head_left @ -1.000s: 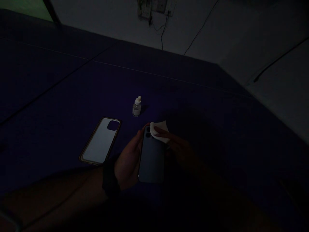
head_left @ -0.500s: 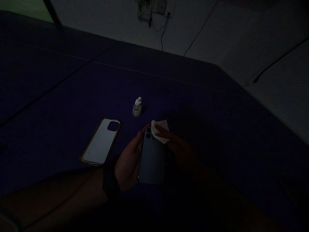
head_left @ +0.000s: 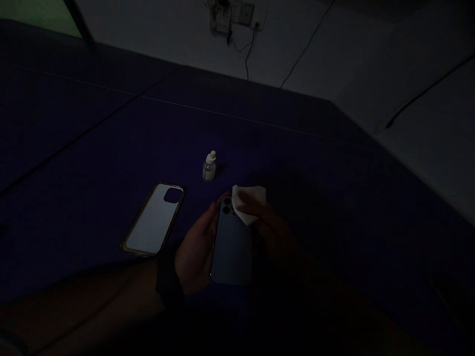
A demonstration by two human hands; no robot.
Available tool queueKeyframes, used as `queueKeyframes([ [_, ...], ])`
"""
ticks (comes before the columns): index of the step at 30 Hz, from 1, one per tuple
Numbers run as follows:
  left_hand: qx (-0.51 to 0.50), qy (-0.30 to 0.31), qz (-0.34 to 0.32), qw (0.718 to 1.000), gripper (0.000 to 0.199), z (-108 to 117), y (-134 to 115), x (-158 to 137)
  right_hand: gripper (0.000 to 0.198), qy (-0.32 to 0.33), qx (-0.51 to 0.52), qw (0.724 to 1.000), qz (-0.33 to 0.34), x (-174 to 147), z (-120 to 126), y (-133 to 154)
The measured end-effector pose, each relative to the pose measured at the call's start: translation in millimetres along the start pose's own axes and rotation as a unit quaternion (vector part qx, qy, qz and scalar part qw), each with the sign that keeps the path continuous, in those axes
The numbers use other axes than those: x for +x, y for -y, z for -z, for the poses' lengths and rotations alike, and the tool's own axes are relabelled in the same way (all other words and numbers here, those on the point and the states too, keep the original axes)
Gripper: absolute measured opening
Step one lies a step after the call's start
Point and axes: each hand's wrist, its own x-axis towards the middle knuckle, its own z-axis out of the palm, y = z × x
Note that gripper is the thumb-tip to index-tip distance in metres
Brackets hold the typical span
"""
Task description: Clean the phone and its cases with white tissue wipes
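A blue-grey smartphone [head_left: 232,252] lies back side up in my left hand [head_left: 195,252], which is closed around its left edge. My right hand [head_left: 272,225] presses a white wiping cloth [head_left: 254,194] with its fingers onto the phone's upper right back, over part of the camera lenses. Left of my left hand, a clear phone case [head_left: 150,222] with a brownish rim lies on the dark blue surface. Beyond the phone stands a small dropper bottle [head_left: 209,170] with a white cap and label. Much of my right hand is lost in shadow.
The dark blue surface [head_left: 178,128] reaches back to a pale wall [head_left: 156,34]. Sockets [head_left: 246,14] and hanging cables are on that wall. Another dark cable [head_left: 426,93] runs along the wall at the right. The light is very dim.
The cloth has shifted slightly and spread to the right on the phone, covering more of the camera area. My left hand still holds the phone in nearly the same place.
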Motion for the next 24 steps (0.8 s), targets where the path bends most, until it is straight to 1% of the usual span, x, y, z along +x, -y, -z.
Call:
queueKeyframes([
  [2, -0.003, -0.001, 0.002, 1.0, 0.045, -0.7, -0.2, -0.1, 0.037, 0.01, -0.001, 1.0, 0.024, -1.1, 0.9, -1.4],
  [3, -0.002, -0.004, 0.004, 1.0, 0.046, -1.3, -0.4, -0.4, 0.036, 0.004, 0.006, 1.0, 0.03, -1.6, 1.3, -2.2],
  [6, 0.002, -0.005, 0.015, 1.0, 0.046, -3.0, -0.9, -1.6, 0.038, -0.06, 0.019, 0.998, 0.027, -2.3, 1.7, -4.1],
  [8, 0.009, -0.004, 0.019, 1.0, 0.046, -4.2, -1.0, -1.9, 0.04, -0.089, -0.004, 0.996, 0.015, -1.9, 1.3, -4.2],
  [9, 0.014, -0.002, 0.019, 1.0, 0.047, -4.7, -1.0, -1.9, 0.041, -0.086, -0.029, 0.996, 0.016, -1.4, 1.0, -3.8],
  [11, 0.023, 0.004, 0.012, 1.0, 0.048, -5.2, -0.6, -1.4, 0.047, -0.05, -0.094, 0.993, 0.05, -0.5, 0.8, -2.4],
  [14, 0.016, 0.013, 0.017, 1.0, 0.05, -3.1, 0.3, 0.0, 0.056, 0.023, -0.178, 0.973, 0.144, -0.3, 1.1, -0.4],
  [16, -0.003, 0.021, 0.035, 0.999, 0.052, -0.2, 0.8, 0.7, 0.054, 0.049, -0.206, 0.958, 0.194, -1.4, 1.5, -0.1],
  [18, -0.015, 0.021, 0.04, 0.999, 0.053, 1.9, 0.8, 0.7, 0.046, 0.041, -0.212, 0.95, 0.225, -2.9, 2.0, -0.4],
  [20, -0.013, 0.011, 0.035, 0.999, 0.053, 1.9, 0.3, -0.1, 0.039, 0.009, -0.21, 0.948, 0.237, -3.8, 2.5, -0.7],
  [22, -0.003, 0.001, 0.025, 1.0, 0.052, -0.2, -0.3, -1.1, 0.041, -0.015, -0.223, 0.948, 0.225, -3.7, 2.6, -0.3],
  [24, 0.01, 0.0, 0.016, 1.0, 0.051, -2.9, -0.4, -1.8, 0.049, -0.008, -0.251, 0.946, 0.205, -2.8, 1.8, 0.8],
])
